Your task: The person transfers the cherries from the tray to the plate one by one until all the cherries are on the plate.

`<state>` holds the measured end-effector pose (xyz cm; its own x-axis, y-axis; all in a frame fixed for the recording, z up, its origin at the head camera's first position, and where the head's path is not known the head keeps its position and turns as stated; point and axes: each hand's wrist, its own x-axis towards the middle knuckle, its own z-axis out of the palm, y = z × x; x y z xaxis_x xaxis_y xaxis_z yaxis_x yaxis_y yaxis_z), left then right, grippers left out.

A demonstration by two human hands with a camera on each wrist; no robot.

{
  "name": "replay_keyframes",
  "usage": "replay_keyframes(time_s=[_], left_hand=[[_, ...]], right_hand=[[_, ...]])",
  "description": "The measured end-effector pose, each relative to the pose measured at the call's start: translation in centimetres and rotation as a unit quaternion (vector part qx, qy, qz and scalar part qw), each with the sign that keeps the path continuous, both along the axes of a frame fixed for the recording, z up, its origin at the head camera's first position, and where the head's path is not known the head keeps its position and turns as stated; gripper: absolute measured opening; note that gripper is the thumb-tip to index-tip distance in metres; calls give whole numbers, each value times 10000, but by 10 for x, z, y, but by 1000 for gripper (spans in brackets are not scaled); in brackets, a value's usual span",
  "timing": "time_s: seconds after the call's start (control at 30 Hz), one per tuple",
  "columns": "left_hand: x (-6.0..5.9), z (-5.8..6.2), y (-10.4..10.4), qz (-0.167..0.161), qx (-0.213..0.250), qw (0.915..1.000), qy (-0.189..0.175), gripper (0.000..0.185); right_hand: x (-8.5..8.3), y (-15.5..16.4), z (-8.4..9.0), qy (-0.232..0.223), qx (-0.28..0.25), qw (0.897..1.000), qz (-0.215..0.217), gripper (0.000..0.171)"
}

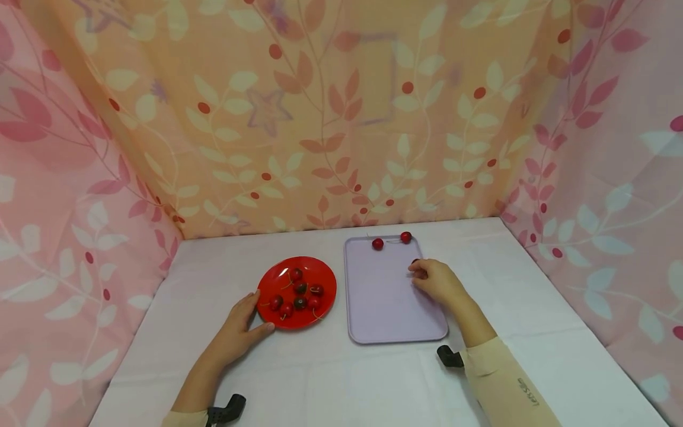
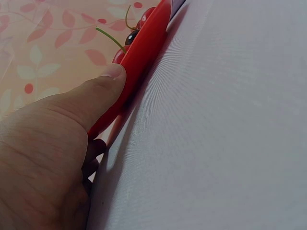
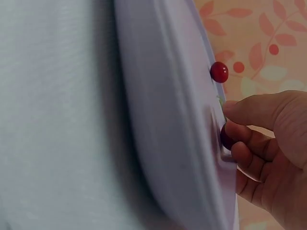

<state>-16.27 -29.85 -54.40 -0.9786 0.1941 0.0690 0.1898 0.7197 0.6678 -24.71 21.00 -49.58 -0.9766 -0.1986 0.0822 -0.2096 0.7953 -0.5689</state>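
A red plate (image 1: 323,279) with several dark red cherries (image 1: 300,288) lies on the white table. My left hand (image 1: 256,314) grips its near-left rim; in the left wrist view the thumb (image 2: 108,84) presses on the plate rim (image 2: 144,48) with the fingers curled beneath. To the right lies a lavender tray (image 1: 384,302). Two cherries (image 1: 377,244) (image 1: 406,237) rest at its far end. My right hand (image 1: 418,273) is at the tray's right edge and pinches a cherry (image 3: 226,137) just above the tray (image 3: 168,96). Another cherry (image 3: 219,72) shows beyond it.
A white cloth covers the table (image 1: 533,308). Leaf-patterned fabric walls (image 1: 341,118) close it in at the back and on both sides. Black wrist camera mounts (image 1: 449,356) sit by each sleeve.
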Motion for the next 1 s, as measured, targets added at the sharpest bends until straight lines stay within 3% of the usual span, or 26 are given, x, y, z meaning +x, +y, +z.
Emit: replay_keyframes(time_s=[0.43,0.63,1.0], left_hand=[[0,1,1,1,-56,10000,-26,99],[1,2,1,-26,-36,10000,-40,98],[-1,1,0,-33,-46,10000,9,98]], right_hand=[[-2,-2,-7,407,504,9978,103,18],[1,-1,-7,361,238,9991,24,9],[7,0,-8,584,-213,9971,-442,11]])
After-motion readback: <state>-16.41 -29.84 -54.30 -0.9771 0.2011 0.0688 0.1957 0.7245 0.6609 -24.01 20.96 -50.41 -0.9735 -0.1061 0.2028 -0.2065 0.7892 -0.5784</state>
